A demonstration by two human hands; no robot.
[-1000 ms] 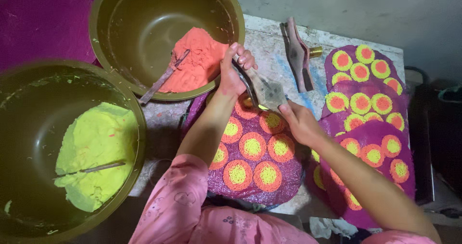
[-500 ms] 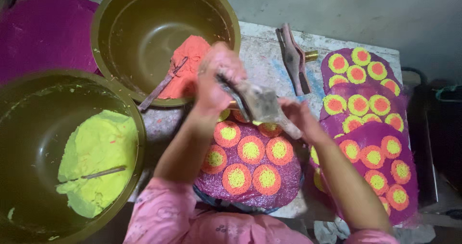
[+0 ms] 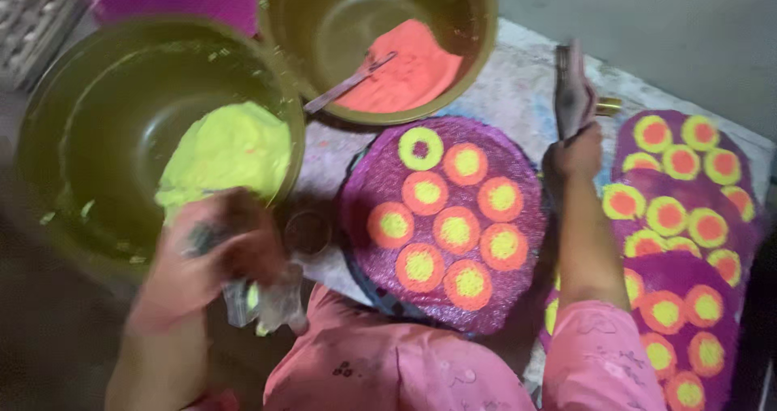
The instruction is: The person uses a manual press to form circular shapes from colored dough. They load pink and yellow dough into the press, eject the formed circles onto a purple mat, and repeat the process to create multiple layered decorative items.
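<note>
The blurred left hand (image 3: 212, 253) closes its grip on a crumpled clear bag (image 3: 267, 302), hard to make out, below the bowl (image 3: 48, 136) of yellow-green paste (image 3: 231, 148). The right hand (image 3: 576, 148) grips a dark tool (image 3: 571, 87) on the worktop (image 3: 518, 87). The second bowl (image 3: 486, 22), cut off above, holds orange paste (image 3: 409, 67).

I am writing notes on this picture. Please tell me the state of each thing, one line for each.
Left hand: blurred, holding a small clear piece, smeared green.
Right hand: closed on a dark flat tool, raised upright.
Near bowl: partly filled with yellow-green paste.
Far bowl: holds orange paste, with a stick in it.
Purple round mat: covered with orange-and-yellow circles; one yellow-green ring.
</note>
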